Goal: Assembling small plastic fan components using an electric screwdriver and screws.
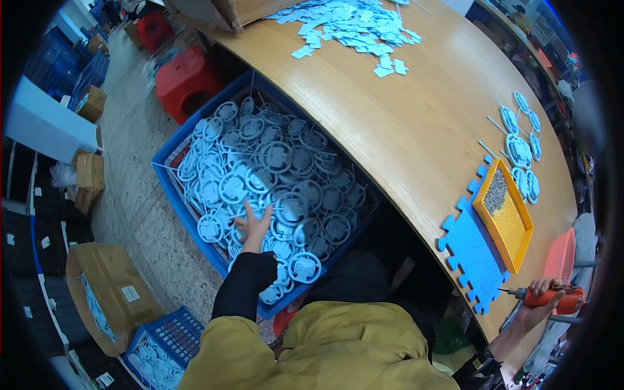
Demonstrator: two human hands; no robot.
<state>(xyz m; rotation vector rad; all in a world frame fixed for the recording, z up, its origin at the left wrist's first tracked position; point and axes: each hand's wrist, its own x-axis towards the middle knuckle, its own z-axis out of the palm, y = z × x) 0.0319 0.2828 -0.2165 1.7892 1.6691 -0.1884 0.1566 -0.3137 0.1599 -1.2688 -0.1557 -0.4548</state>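
Observation:
My left hand (pixel 255 229) is over a blue plastic crate (pixel 175 207) heaped with round, pale ring-shaped plastic parts (pixel 233 187) that have thin stems. Its thumb and fingers are spread among the parts, with none plainly gripped; whether the fingertips touch one cannot be made out. At the table's right edge, my right hand (pixel 545 303) is wrapped round a red electric screwdriver (pixel 564 300). The tool's bit points left, over the near end of a blue foam mat (pixel 478 250). On that mat rests a yellow tray (pixel 515 229) with small metal screws (pixel 496 193) at its far end.
Several round parts (pixel 519 151) lie on the wooden table (pixel 383 123) beyond the tray. Flat pale pieces (pixel 354 29) are piled at its far end. Red stools (pixel 188 81) stand beyond the crate. A cardboard box (pixel 117 292) and smaller blue basket (pixel 172 335) sit at lower left.

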